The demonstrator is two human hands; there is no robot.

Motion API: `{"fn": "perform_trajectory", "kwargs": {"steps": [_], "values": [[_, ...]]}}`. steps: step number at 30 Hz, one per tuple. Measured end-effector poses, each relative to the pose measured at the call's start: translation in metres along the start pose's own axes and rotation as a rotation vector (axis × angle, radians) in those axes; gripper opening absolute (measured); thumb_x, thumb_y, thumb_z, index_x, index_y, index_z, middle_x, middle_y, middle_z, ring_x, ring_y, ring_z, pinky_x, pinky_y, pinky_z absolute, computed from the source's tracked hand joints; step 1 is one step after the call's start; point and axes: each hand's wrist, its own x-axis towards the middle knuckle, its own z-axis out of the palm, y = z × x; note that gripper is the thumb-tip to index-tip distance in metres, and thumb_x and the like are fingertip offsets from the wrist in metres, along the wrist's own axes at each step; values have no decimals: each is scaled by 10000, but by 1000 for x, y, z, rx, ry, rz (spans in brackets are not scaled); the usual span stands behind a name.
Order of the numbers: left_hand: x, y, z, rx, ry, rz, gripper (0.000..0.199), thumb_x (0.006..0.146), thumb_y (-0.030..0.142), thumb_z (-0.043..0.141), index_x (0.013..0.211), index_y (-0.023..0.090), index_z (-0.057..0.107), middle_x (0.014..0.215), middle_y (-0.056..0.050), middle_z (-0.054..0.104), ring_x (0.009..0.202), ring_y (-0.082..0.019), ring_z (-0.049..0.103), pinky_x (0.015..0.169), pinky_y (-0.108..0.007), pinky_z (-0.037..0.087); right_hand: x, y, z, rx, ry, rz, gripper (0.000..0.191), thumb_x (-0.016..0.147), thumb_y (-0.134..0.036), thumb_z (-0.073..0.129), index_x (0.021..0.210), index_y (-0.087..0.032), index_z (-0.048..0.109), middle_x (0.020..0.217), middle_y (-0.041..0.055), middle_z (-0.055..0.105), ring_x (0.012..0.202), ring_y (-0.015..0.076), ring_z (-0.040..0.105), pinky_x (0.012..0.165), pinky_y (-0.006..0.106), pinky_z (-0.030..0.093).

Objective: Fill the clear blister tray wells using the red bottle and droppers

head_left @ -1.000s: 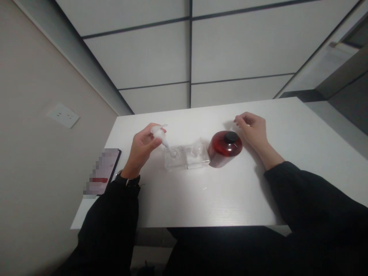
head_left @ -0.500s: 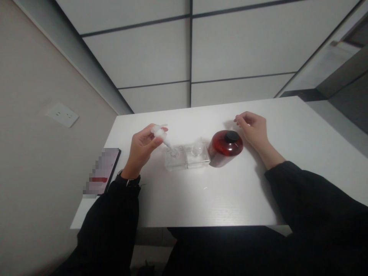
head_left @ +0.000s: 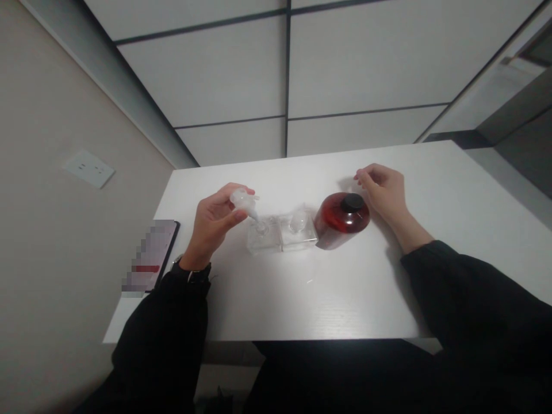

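My left hand [head_left: 219, 218] is closed on a translucent white pump head [head_left: 244, 200], with a short spout pointing right. Its lower end slants down to the round mouth of the left of two clear square bottles [head_left: 264, 238]; whether it sits inside the mouth I cannot tell. The right clear bottle [head_left: 298, 234] stands against it, with a rounded clear top. Beside that is a large amber bottle [head_left: 340, 215] with a black cap [head_left: 352, 202]. My right hand [head_left: 383, 187] rests just behind and right of the amber bottle, fingers curled together, nothing visible in them.
A phone [head_left: 150, 256], its screen blurred out, lies at the left edge of the white table [head_left: 276, 305]. A small pale sliver [head_left: 309, 282] lies in front of the clear bottles. A wall socket [head_left: 89, 168] is on the left wall; white panels [head_left: 207, 75] stand behind the table.
My left hand and the pump head have shifted slightly right, and the pump head has turned a little. The view has moved slightly. My right hand stays by the amber bottle.
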Motion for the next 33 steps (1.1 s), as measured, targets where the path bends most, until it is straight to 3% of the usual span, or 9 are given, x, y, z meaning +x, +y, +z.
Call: {"fn": "perform_trajectory", "kwargs": {"steps": [6,12,18,27,33], "values": [[-2,0,-1,22,35,-61,462,745,576,952,1068,262,849,1071,-67,789,944,-202,704,809,-312,558,0,-1,0,7,0,-1,268,921,-436,658,718,-261,678,687,23,675,673,198,619,673,361,483],[-1,3,0,-19,-47,-38,341,792,513,938,1018,270,860,1056,-55,787,964,-190,697,823,-290,547,0,-1,1,-2,-1,2,273,938,-427,654,724,-259,683,678,19,674,658,192,615,662,357,479],[0,8,5,-44,-50,-43,317,790,479,949,1016,273,862,1029,-42,788,972,-178,697,861,-284,547,0,-1,1,2,-9,3,255,932,-399,660,723,-256,692,677,15,665,658,185,603,664,354,464],[-1,3,1,39,-57,-58,436,773,577,931,1044,247,844,1076,-83,797,1023,-225,714,918,-363,577,1,1,0,15,-25,13,224,909,-373,676,715,-262,690,647,-4,654,644,181,610,652,346,476],[0,7,3,40,-85,-32,353,809,531,920,1017,255,852,1093,-82,799,1070,-230,714,983,-375,563,1,-1,-1,9,-29,14,237,923,-373,667,717,-256,683,665,5,657,651,176,612,651,345,466]]}}
